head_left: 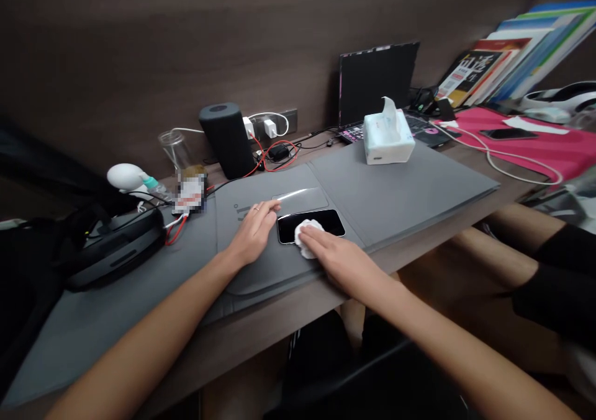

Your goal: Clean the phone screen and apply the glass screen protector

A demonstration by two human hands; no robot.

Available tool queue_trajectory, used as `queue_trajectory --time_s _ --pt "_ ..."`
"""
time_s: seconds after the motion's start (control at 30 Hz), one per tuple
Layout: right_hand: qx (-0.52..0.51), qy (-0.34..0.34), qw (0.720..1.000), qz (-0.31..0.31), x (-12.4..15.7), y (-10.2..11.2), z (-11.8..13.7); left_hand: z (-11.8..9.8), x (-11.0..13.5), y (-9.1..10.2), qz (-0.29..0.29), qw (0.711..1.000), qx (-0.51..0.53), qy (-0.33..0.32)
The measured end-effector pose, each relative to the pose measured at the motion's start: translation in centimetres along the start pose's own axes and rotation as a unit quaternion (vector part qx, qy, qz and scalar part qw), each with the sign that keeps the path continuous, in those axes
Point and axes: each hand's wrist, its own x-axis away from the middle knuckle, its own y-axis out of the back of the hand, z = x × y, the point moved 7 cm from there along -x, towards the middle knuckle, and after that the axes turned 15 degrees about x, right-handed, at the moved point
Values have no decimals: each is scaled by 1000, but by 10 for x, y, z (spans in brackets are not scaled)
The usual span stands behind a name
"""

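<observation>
A black-screened smartphone (pixel 328 219) lies face up on a grey desk mat (pixel 382 203). My right hand (pixel 338 255) presses a crumpled white tissue (pixel 305 251) against the phone's screen near its front edge. The fingers of that hand are closed over the tissue. My left hand (pixel 255 231) rests beside the phone's left end, its fingers stretched out together toward the upper left corner. Whether its fingertips touch the phone cannot be made out. Just behind the phone, a clear, glossy rectangular sheet (pixel 302 199) lies flat on the mat.
A tissue pack (pixel 388 138) stands before an open laptop (pixel 378 85). Behind are a black cylindrical speaker (pixel 227 139) and cables. A black headset (pixel 116 246) lies at left, books (pixel 521 60) lean at right. Another person's legs (pixel 498 255) show below the desk.
</observation>
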Motion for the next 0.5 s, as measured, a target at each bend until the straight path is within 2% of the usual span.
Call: queue_trajectory --time_s 0.13,0.23,0.4,0.5 --pt "1 -17 1000 7 31 8 -27 -2 0 0 5 1000 1 20" --pt "8 -29 999 20 39 8 -38 -2 0 0 4 999 4 35" --pt "32 -66 997 36 25 3 -54 -4 -2 1 5 1000 1 15" --pt "42 -38 997 54 7 -2 -52 -4 -3 1 8 1000 -1 12"
